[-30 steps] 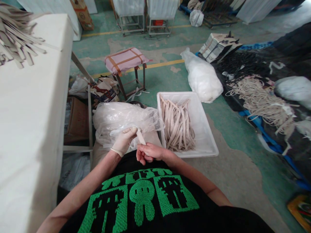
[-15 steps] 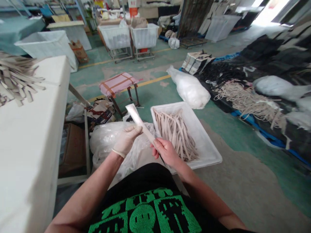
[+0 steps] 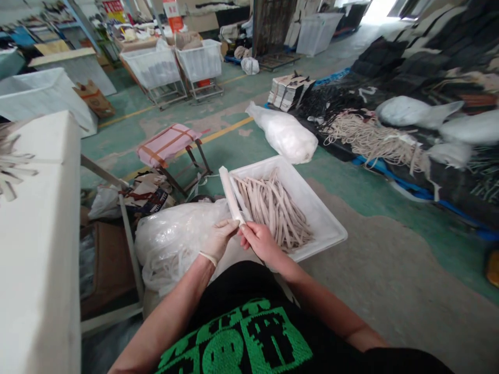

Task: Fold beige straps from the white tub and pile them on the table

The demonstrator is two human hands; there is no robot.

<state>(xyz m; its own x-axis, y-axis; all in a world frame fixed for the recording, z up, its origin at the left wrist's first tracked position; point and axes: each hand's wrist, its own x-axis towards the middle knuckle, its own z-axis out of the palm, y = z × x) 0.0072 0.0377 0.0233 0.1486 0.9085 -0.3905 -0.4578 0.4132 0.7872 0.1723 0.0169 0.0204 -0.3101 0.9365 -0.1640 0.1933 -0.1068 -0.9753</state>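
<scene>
Gloved fingers [image 3: 226,225] and bare fingers [image 3: 250,231] pinch a flat whitish strip [image 3: 231,196].

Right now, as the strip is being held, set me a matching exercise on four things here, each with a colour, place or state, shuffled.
Things:
1. left hand
2. white strip
3. stool
4. white tub

Descriptions:
a. pink on top
b. has many loose strips lying in it
c. gloved
d. held at its near end

Right pairs: 1-c, 2-d, 3-a, 4-b
</scene>
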